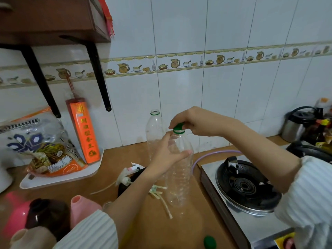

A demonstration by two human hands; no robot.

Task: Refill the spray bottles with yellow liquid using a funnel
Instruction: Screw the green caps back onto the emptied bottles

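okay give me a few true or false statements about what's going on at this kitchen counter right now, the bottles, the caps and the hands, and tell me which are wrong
1. The right hand pinches the green screw cap on the near clear plastic bottle. True.
2. The left hand rests flat on the brown counter. False: it holds the near bottle's upper body.
3. The far clear plastic bottle by the wall has no cap. True.
4. Both bottles hold yellow liquid. False: both look empty.
5. A loose green cap lies on the counter's near edge. True.

Dim, soft indoor light on my feed; faint sheen on the wall tiles (224, 24). Wide-angle bend curves tile lines toward frame edges. Lower left and right corners blurred, centre slightly soft.
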